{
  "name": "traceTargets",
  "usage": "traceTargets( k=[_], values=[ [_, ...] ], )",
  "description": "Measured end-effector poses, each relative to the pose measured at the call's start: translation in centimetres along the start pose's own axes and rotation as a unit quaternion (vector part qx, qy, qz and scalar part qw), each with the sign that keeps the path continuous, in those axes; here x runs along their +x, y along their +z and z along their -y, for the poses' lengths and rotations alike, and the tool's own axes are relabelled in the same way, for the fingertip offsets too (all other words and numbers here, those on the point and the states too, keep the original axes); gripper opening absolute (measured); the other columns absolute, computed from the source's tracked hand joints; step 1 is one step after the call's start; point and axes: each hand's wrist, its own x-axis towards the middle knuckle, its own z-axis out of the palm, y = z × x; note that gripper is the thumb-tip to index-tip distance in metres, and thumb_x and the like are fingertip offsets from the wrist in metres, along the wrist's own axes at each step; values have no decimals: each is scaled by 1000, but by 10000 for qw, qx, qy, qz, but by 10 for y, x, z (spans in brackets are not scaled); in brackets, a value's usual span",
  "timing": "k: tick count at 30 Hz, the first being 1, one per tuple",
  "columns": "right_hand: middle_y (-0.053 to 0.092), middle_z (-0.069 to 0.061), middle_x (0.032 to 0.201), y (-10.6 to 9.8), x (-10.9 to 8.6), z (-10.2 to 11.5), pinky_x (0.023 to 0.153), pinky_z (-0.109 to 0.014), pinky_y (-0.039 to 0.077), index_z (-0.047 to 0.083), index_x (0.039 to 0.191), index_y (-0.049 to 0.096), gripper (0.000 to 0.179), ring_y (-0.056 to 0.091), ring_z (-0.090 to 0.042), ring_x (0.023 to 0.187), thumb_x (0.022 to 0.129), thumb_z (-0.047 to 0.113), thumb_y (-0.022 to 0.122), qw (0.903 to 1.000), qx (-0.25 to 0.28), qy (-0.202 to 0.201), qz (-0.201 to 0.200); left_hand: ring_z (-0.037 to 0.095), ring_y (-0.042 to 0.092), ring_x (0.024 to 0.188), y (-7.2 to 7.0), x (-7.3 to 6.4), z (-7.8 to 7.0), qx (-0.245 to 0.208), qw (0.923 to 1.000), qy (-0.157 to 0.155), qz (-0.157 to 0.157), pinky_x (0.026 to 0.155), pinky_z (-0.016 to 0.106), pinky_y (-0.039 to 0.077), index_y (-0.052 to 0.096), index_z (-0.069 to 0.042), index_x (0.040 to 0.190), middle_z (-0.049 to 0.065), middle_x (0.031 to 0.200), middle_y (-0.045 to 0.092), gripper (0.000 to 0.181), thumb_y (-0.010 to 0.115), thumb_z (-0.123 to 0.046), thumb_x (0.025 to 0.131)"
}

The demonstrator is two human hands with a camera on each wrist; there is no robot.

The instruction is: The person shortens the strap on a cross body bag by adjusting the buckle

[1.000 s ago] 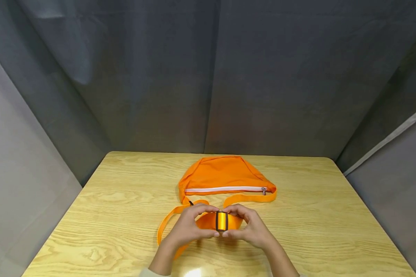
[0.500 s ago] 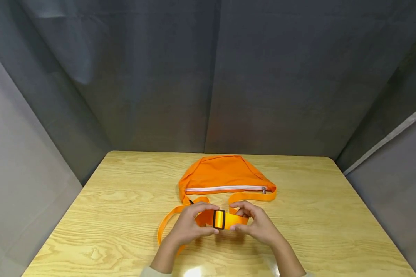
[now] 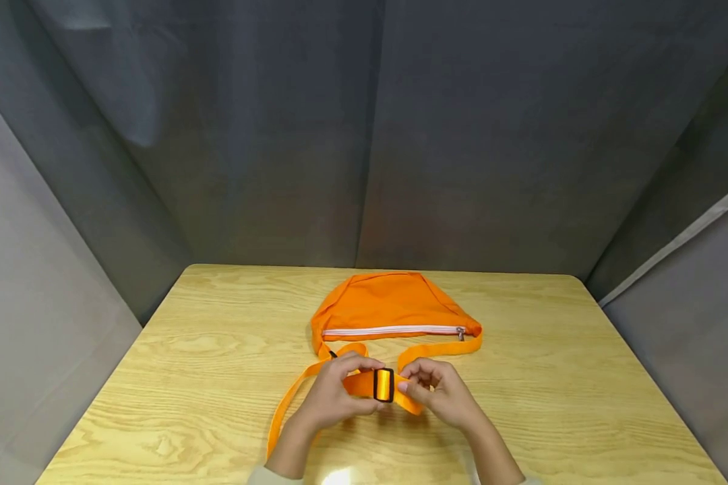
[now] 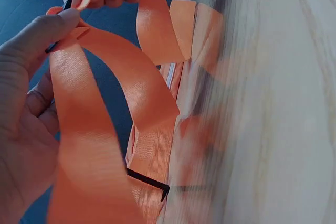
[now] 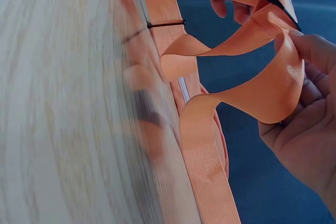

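An orange waist bag (image 3: 394,303) with a white zipper (image 3: 394,331) lies on the table, its long webbing strap (image 3: 439,349) running toward me. Raised in front of the bag is a black slide buckle (image 3: 391,386) threaded with the strap. My left hand (image 3: 330,401) holds this buckle between thumb and fingers at its lower and upper edges. Just right of it, my right hand (image 3: 445,397) pinches the strap, thumb on the near face; in the right wrist view the strap (image 5: 273,93) bends in a loop from those fingertips. Strap also hangs below the left hand.
A wood-grain table (image 3: 552,377) lies beneath everything. Dark grey curtains (image 3: 249,135) hang behind it, with lighter panels (image 3: 30,303) at the sides. A second black strap fitting (image 4: 147,178) sits near the bag's left end. A metal zipper pull (image 3: 461,333) is at the right.
My right hand has left the buckle's edge, moved right along the strap, then come back closer and now pinches it, bending its end downward. The left hand stays on the buckle.
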Motion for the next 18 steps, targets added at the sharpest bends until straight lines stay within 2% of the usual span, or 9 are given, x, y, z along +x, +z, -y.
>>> traceTargets(
  k=[3,7,11,14,18],
  values=[
    [59,-11,71,0,2,12,50,-24,44,-3,90,63,4,49,-7,59,86,-3,62,10000,-85,-30,9,18,57,97,-2,1,-11,-47,9999,95,-12,90,46,42,67,-13,106,-3,102,63,51,85,1,60],
    [61,-7,71,-6,2,32,54,-26,45,-1,89,65,6,51,-9,60,84,1,67,9982,-602,-18,36,20,57,103,-8,3,-28,-216,9995,217,50,93,45,40,65,-4,108,7,107,64,49,82,4,62],
    [61,-7,70,-14,1,37,54,-26,46,-1,89,65,7,51,-8,60,83,2,68,9964,-832,88,169,18,58,102,-12,3,-35,-267,9996,6,136,94,42,39,65,-2,109,5,106,66,48,80,5,64],
    [59,-10,69,-17,-1,31,52,-23,44,-4,90,65,6,49,-6,59,85,-1,64,9978,-596,135,265,18,58,101,-12,2,-35,-259,9995,-61,172,94,40,40,66,-2,109,5,105,66,48,81,5,64],
    [59,-12,72,-16,-3,15,51,-22,43,-4,92,65,7,47,-5,60,87,-4,61,9997,-107,144,188,17,59,100,-10,2,-34,-322,9992,51,209,93,39,41,66,-1,110,7,106,66,49,81,5,64]
  ],
)
